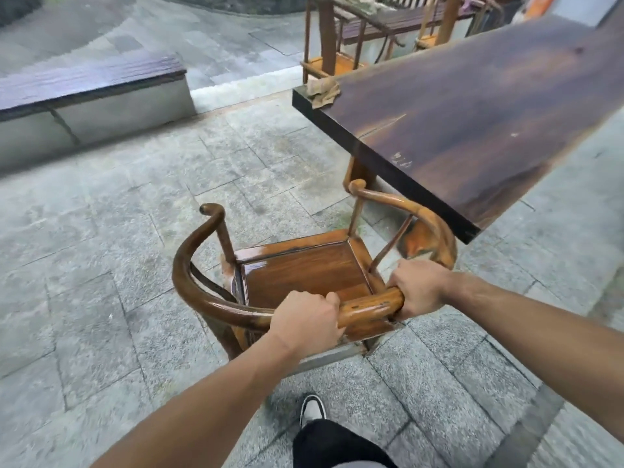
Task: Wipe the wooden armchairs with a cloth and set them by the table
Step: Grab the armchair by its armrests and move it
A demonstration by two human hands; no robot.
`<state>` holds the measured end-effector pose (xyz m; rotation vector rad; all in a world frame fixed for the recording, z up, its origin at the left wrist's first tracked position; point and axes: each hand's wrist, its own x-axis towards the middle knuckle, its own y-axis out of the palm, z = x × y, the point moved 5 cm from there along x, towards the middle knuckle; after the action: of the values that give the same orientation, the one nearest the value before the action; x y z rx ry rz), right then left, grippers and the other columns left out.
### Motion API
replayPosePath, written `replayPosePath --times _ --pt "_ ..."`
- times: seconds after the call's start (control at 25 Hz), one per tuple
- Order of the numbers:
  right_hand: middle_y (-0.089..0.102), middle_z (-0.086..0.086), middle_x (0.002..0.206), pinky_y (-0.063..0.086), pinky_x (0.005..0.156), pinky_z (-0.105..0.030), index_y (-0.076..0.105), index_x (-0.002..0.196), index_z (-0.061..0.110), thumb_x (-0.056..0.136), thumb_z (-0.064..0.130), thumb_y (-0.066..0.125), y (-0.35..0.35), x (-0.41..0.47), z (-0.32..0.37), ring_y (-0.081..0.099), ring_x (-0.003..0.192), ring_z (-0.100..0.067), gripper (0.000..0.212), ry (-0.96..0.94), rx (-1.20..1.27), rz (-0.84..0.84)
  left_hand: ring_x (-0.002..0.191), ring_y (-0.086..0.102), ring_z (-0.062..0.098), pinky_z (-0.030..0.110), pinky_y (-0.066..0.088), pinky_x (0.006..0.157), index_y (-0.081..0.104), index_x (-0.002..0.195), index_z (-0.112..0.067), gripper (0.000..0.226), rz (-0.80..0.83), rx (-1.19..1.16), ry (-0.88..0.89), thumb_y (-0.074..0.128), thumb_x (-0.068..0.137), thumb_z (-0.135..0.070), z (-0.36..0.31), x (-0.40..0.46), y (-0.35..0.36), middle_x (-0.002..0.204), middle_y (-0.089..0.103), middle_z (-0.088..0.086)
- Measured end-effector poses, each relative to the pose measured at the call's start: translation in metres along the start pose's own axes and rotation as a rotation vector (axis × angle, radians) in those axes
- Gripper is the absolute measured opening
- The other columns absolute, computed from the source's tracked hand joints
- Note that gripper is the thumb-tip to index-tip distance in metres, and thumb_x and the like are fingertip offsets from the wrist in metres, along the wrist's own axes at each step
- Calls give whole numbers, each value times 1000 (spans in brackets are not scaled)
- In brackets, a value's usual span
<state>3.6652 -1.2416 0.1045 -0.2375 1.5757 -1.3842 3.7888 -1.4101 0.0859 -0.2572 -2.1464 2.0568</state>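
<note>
From the head view, both hands hold one wooden chair (304,265) by its curved top rail. The left hand (305,319) curls over the rail near its middle, its grip closed round the wood. The right hand (417,288) wraps the same rail further right, where it bends toward the armrest, its grip also closed on it. The chair stands on the stone floor (135,231), its seat facing away from the person, its right armrest just beside the near corner of the desk (472,113) and partly under its edge. The seat panel shines as if wet.

The desk is a long dark plank top on wooden legs. A crumpled tan cloth (322,91) lies on its far left corner, touching the edge, well apart from both hands.

A second chair (332,67) stands past the far end of the desk, near that corner. A low bench (87,79) with a dark slatted top sits at the upper left. A shoe (312,408) and a dark trouser leg show at the bottom.

No writing or label can be read anywhere. No containers are in view.
</note>
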Motion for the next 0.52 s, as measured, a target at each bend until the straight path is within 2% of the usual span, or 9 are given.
replayPosePath --times 0.12,0.2,0.24,0.4,0.52 --pt "68 11 62 43 48 -12 68 72 23 67 49 70 19 -9 4 62 54 0 26 41 5 38 45 44 24 34 31 52 46 88 -19 39 10 0 2 46 87 -59 -15 -14 14 70 66 0" --pt "67 11 62 49 51 -16 68 72 24 66 50 69 34 -15 6 64 55 -1 27 82 15 79 40 27 18 32 28 50 40 85 -21 39 24 -10 -26 47 87 -59 -22 -23 22 65 63 -3" --pt "68 12 63 49 50 -16 67 72 25 65 51 68 39 -18 7 64 55 -1 27 91 9 93 40 25 16 32 28 50 41 85 -20 38 21 -13 -41 47 87 -58 -25 -25 24 63 61 -4" --pt "66 11 60 48 46 -18 66 69 25 60 58 65 56 -29 11 62 52 -1 34 84 -31 70 45 38 23 32 30 51 37 85 -22 39 53 18 -33 44 85 -60 -41 -38 30 62 59 -4" --pt "63 10 58 53 50 -22 64 68 24 58 66 59 68 -37 15 63 53 -9 43 28 -75 -19 48 46 21 31 33 54 44 88 -22 40 92 64 -106 38 85 -62 -49 -46 37 62 53 -7"
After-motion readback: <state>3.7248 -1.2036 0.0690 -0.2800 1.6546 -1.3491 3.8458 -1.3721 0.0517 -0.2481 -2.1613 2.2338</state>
